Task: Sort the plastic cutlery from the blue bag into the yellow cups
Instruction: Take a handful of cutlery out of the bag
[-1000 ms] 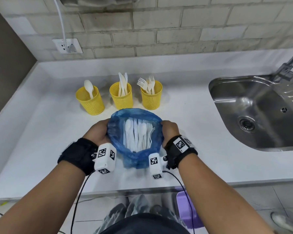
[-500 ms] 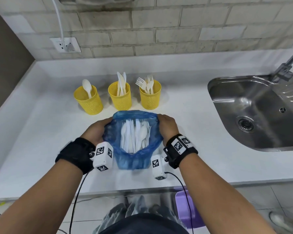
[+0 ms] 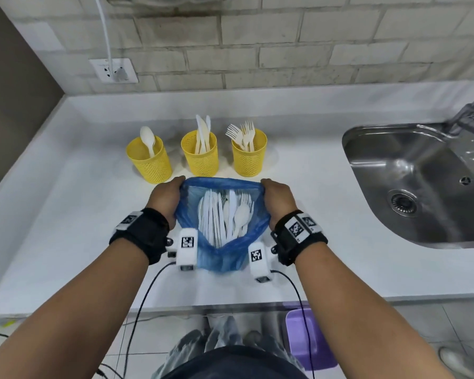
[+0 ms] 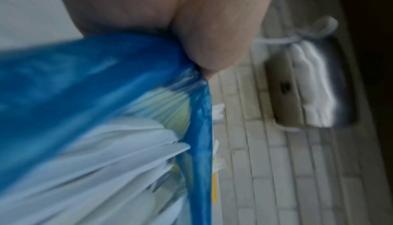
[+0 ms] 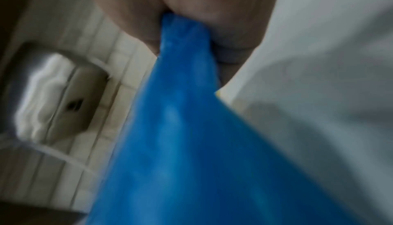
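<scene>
Head view shows the left hand (image 3: 167, 198) and right hand (image 3: 277, 198) each gripping a rim edge of the blue bag (image 3: 222, 255), stretching its mouth wide just before the yellow cups (image 3: 199, 154), likely so the white cutlery (image 3: 227, 214) inside lies exposed for picking.

Both forearms reach forward, roughly parallel, each with a black strap and a white tagged camera block at the wrist. The left hand (image 3: 166, 199) is curled, knuckles up, gripping the left edge of the blue bag's (image 3: 219, 255) mouth. The right hand (image 3: 278, 199) mirrors it, fingers closed round the right edge, which bunches into its fist. The bag's mouth is stretched open between the two hands.
</scene>
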The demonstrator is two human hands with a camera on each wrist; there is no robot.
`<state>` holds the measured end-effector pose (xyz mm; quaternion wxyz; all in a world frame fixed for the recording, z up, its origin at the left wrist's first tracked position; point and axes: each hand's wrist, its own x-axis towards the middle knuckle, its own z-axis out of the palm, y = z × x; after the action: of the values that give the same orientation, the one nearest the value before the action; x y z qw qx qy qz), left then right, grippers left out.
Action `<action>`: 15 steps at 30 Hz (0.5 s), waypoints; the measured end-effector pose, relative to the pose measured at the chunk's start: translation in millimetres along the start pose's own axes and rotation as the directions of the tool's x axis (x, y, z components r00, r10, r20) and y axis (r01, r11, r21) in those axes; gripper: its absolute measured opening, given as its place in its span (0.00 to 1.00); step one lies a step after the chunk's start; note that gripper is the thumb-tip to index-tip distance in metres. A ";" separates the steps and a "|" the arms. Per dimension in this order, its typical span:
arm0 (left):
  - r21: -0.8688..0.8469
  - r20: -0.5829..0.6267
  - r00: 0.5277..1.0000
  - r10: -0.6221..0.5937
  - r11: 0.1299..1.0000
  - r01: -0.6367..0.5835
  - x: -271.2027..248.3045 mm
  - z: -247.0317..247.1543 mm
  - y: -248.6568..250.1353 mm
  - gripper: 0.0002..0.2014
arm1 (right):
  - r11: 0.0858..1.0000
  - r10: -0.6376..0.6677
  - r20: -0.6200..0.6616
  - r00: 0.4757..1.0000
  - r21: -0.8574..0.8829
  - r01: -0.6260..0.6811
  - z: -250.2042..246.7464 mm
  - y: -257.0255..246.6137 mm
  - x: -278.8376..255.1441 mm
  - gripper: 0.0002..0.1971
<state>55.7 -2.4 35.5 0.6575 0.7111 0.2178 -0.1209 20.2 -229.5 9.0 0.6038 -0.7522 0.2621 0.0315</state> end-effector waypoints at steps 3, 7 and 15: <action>0.046 0.090 0.993 -0.073 0.997 0.069 2.6 -0.9 0.2 0.14 | 0.997 0.022 0.027 0.999 -0.076 -0.019 -4.1 2.1 5.2 0.15; 0.531 0.106 0.994 0.008 0.845 -0.064 -4.5 -16.6 -4.3 0.42 | 0.958 -0.030 0.027 0.999 -0.283 0.037 -9.7 10.0 -9.4 0.19; 0.687 0.204 0.956 -0.211 0.727 0.014 -48.0 -28.6 -31.6 0.17 | 0.865 0.229 0.262 0.937 -0.496 -0.073 -19.6 7.0 -58.2 0.31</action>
<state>-4.4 19.9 32.7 0.3673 0.8637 0.1106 -0.3269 -38.1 -227.8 29.2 0.4283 -0.8400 0.2060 0.2618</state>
